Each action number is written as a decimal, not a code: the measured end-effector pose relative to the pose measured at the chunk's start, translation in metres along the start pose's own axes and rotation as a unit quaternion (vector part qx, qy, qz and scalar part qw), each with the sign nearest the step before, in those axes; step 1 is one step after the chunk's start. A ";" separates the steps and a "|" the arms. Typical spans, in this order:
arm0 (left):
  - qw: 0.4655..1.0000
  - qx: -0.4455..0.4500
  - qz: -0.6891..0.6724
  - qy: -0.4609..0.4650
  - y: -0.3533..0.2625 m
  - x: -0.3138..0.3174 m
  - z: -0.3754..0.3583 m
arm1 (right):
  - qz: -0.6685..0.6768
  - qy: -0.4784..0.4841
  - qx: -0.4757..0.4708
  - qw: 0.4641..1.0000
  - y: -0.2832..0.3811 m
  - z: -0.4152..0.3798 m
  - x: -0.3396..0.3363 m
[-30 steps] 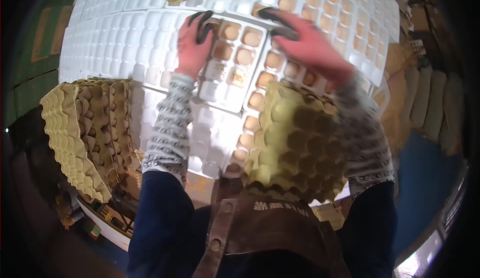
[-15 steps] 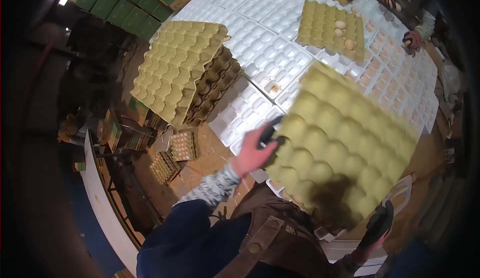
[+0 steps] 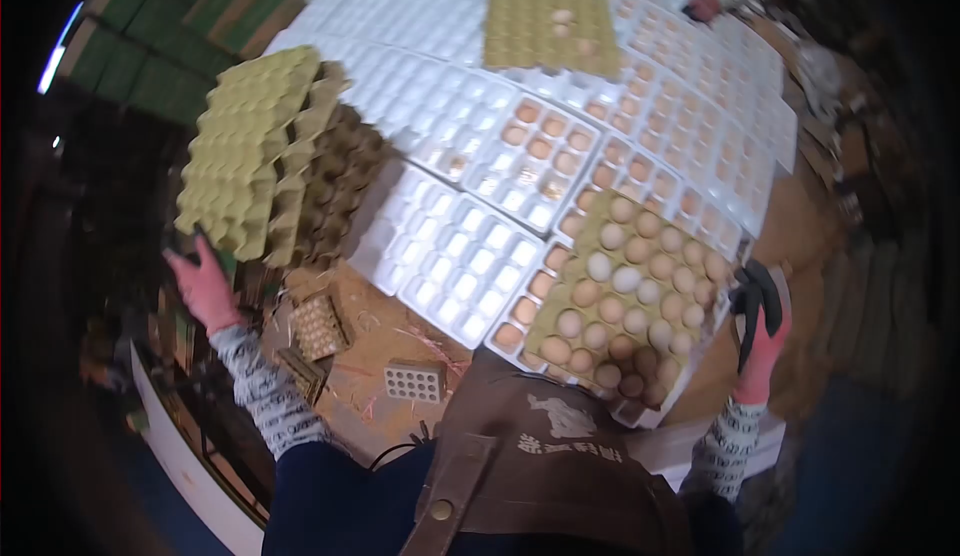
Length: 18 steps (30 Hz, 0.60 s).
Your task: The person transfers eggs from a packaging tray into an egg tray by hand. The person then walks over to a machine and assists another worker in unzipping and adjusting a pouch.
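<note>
My left hand [image 3: 205,288], in a pink glove with dark fingertips, is beside the lower corner of a yellow egg tray [image 3: 238,151] that leans on a stack of brown trays [image 3: 330,181]. Its fingers are apart; whether they touch the tray is unclear. At the right, my right hand [image 3: 758,324], gloved alike, is next to the right edge of a pulp tray full of eggs [image 3: 622,294], fingers apart and nothing visible in them. That tray lies on white plastic trays, one of which [image 3: 455,251] has bare cups.
A yellow tray with a few eggs [image 3: 550,31] lies further back. White trays with eggs [image 3: 690,106] extend to the right. Another person's gloved hand [image 3: 703,6] is at the top right. Egg trays [image 3: 322,326] and a holed block [image 3: 415,381] sit low at the left.
The yellow tray that my hands held over the table is away from there, uncovering the eggs. My left hand has moved left to the stack, my right hand up beside the egg tray.
</note>
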<state>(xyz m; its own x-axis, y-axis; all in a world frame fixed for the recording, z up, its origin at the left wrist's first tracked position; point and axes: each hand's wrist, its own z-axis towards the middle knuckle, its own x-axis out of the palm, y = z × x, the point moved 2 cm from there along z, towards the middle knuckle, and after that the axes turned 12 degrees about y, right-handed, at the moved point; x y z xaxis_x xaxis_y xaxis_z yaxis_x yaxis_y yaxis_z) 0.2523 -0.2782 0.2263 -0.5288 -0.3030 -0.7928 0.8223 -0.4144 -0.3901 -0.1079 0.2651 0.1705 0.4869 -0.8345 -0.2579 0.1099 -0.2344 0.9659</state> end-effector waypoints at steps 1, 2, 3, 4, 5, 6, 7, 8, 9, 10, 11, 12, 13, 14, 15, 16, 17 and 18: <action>0.999 0.020 -0.016 -0.047 -0.046 -0.012 -0.014 | 0.037 -0.006 -0.005 0.999 -0.010 0.002 -0.010; 0.991 0.093 -0.094 -0.035 -0.077 -0.007 -0.026 | -0.014 -0.025 0.004 1.000 -0.020 0.010 -0.013; 0.972 0.158 -0.170 -0.027 -0.104 -0.001 -0.040 | -0.063 -0.034 0.013 0.997 -0.025 0.019 -0.010; 0.929 0.186 -0.313 0.066 -0.148 0.020 -0.060 | -0.162 -0.018 0.030 0.986 -0.028 0.027 -0.001; 0.890 0.258 -0.328 0.182 -0.168 0.052 -0.082 | -0.253 0.005 0.042 0.966 -0.033 0.039 0.012; 0.836 0.361 -0.300 0.285 -0.223 0.075 -0.110 | -0.311 0.055 0.019 0.949 -0.042 0.055 0.024; 0.764 0.369 -0.335 0.410 -0.256 0.104 -0.144 | -0.363 0.106 -0.007 0.926 -0.053 0.068 0.035; 0.722 0.422 -0.291 0.466 -0.284 0.131 -0.172 | -0.428 0.130 -0.031 0.894 -0.070 0.077 0.045; 0.693 0.460 -0.249 0.497 -0.296 0.164 -0.199 | -0.491 0.153 -0.054 0.856 -0.088 0.084 0.054; 0.690 0.463 -0.210 0.515 -0.310 0.177 -0.221 | -0.552 0.176 -0.074 0.812 -0.097 0.087 0.056; 0.686 0.463 -0.171 0.534 -0.317 0.188 -0.236 | -0.557 0.225 -0.046 0.798 -0.095 0.090 0.051; 0.693 0.439 -0.179 0.543 -0.319 0.201 -0.242 | -0.560 0.274 -0.020 0.782 -0.087 0.093 0.045; 0.700 0.414 -0.186 0.551 -0.321 0.213 -0.246 | -0.561 0.324 0.006 0.762 -0.082 0.096 0.040; 0.708 0.387 -0.193 0.559 -0.320 0.221 -0.248 | -0.502 0.298 -0.062 0.810 -0.078 0.093 0.033; 0.670 0.327 -0.262 0.613 -0.318 0.227 -0.247 | -0.446 0.255 -0.053 0.857 -0.071 0.089 0.026; 0.629 0.259 -0.329 0.655 -0.313 0.230 -0.241 | -0.385 0.216 -0.051 0.896 -0.063 0.084 0.021; 0.592 0.190 -0.390 0.679 -0.306 0.234 -0.230 | -0.317 0.178 -0.059 0.930 -0.061 0.081 0.018; 0.542 0.075 -0.548 0.632 -0.294 0.249 -0.228 | -0.189 0.083 -0.005 0.979 -0.109 0.079 0.004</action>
<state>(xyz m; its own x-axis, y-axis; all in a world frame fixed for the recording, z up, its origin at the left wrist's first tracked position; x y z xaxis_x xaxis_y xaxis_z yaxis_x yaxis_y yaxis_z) -0.0733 -0.0360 0.0366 -0.0380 0.9875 0.1533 0.0828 0.1560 -0.9843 -0.1858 0.2478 0.0623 0.5434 -0.5972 -0.5900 0.3166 -0.5051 0.8029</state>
